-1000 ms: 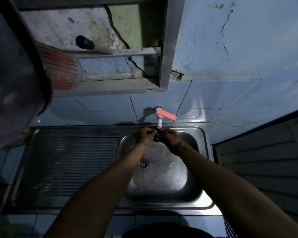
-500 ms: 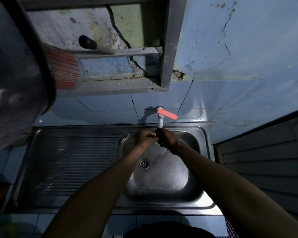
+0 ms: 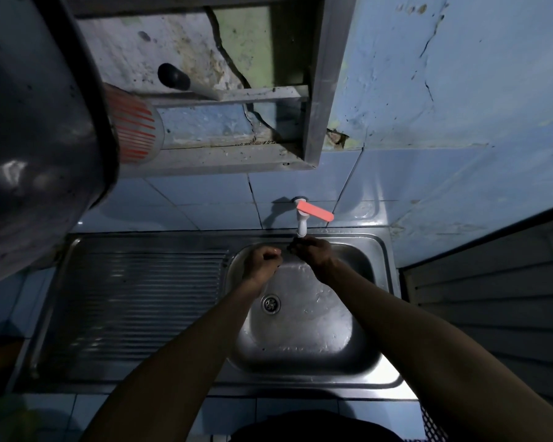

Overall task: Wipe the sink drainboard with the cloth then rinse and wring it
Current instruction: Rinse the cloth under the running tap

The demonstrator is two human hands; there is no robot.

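Note:
Both my hands are over the steel sink basin (image 3: 304, 333), just below the white tap (image 3: 301, 227) with its orange lever (image 3: 316, 212). My right hand (image 3: 315, 252) is closed around a small dark cloth (image 3: 295, 245), held right under the spout. My left hand (image 3: 262, 260) is a closed fist a little to the left, and I see no cloth in it. Most of the cloth is hidden in the right fist. The ribbed drainboard (image 3: 141, 298) lies to the left of the basin. Water glistens on the basin floor around the drain (image 3: 270, 304).
A large dark metal pot (image 3: 29, 122) hangs close at the upper left, beside a cup with red stripes (image 3: 136, 132) on a wall shelf (image 3: 224, 159). Blue tiles back the sink. A louvred grey panel (image 3: 492, 298) stands at the right.
My hands were pressed together on the cloth under the tap. Now the left fist has drawn away to the left and slightly down, while the right hand stays under the spout.

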